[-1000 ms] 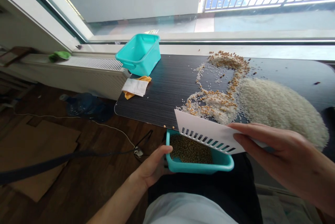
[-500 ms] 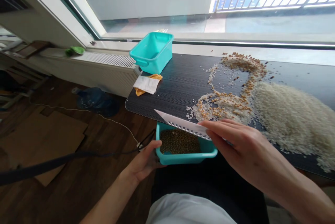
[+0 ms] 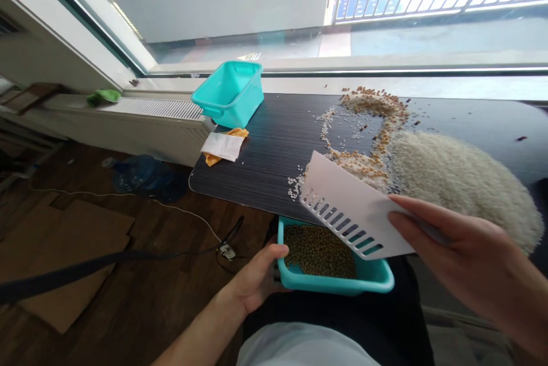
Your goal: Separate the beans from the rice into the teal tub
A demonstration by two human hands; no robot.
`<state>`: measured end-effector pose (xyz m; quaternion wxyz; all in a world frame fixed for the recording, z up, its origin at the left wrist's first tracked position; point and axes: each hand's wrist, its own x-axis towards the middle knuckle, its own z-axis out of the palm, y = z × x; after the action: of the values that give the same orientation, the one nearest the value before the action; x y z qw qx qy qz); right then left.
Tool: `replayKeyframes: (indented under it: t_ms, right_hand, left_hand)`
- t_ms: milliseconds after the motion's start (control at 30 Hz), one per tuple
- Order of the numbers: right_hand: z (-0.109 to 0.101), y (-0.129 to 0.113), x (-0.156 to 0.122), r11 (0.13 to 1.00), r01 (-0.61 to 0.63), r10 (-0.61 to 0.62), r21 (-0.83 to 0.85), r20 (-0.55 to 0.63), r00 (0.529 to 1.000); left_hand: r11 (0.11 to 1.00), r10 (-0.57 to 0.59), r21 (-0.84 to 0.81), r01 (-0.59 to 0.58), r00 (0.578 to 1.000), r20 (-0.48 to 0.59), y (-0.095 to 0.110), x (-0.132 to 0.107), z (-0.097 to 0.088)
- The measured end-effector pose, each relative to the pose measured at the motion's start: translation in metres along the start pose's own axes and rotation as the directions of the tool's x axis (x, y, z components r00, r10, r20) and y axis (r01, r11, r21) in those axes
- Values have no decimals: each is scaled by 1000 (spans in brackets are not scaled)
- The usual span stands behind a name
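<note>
My left hand [image 3: 263,274] grips the left end of a turquoise plastic bin [image 3: 334,285], thumb on the rim. Greenish-brown dried peas or beans [image 3: 321,252] cover the bin's bottom; it is held just below the table's front edge. In my right hand [image 3: 454,246] is a white slotted plastic scoop [image 3: 351,194], tilted over the bin and the table edge. Behind the scoop, a trail of yellow-orange grains mixed with rice [image 3: 359,166] lies on the dark table [image 3: 278,149]. A large heap of white rice [image 3: 462,177] is to its right.
A second turquoise bin [image 3: 231,97] stands at the table's far left corner. Before it lies a white cloth [image 3: 222,146] on an orange cloth [image 3: 212,159]. Left are a radiator [image 3: 158,126], a large blue bottle [image 3: 141,175], cardboard [image 3: 77,252] and a power cable [image 3: 171,206] on the floor.
My right hand has moved right and turned the scoop, so its broad slotted face now shows. The bin in my left hand has shifted right and slightly down. The view has moved too.
</note>
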<state>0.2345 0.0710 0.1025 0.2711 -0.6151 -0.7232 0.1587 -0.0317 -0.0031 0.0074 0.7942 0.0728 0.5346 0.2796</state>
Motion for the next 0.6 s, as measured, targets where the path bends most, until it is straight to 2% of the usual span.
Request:
replayKeyframes:
  t_ms: [100,233,367,500,600]
  right_hand:
    - [4,0,2,983,-81,71,163,70,995]
    - [-6,18,0,968,-232,232,96,5,973]
    - [-21,42,-5,950,-312,313,33,-88,946]
    - [-26,43,-9,954,-299,297,11,-134,945]
    - [-22,25,-9,980,-189,193,68,-55,980]
  left_hand:
    - [1000,-15,22,15,1000,22,-3,3,8]
    - [999,-36,16,35,999,31,-6,5,12]
    - [999,-34,18,34,999,31,-7,9,11]
    - [999,-38,31,37,998,40,-7,13,11]
    - [998,-49,39,48,998,38,-7,13,16]
